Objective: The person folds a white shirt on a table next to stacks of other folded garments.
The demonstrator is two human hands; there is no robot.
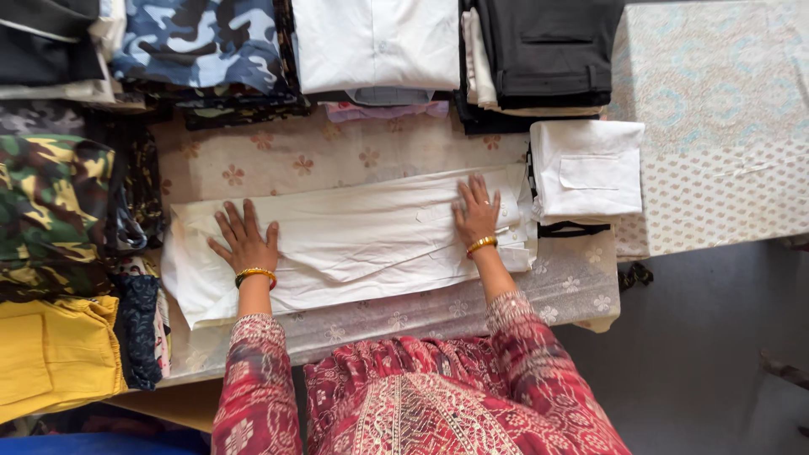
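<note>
Both hands lie flat on the white shirt [354,244], which is stretched lengthwise across the middle of the table [716,168], near its front edge. The left hand [246,240] presses the left end with fingers spread, gripping nothing; the right hand [477,212] does the same by the right end, palm down, pinning the cloth so it lies smooth. One bangle on each wrist, two in all. Just right of the shirt sits one folded white piece [587,168], squared off. Along the back edge, four stacks of folded clothes; at the left edge, one camouflage pile [50,202] and one yellow garment [55,354].
</note>
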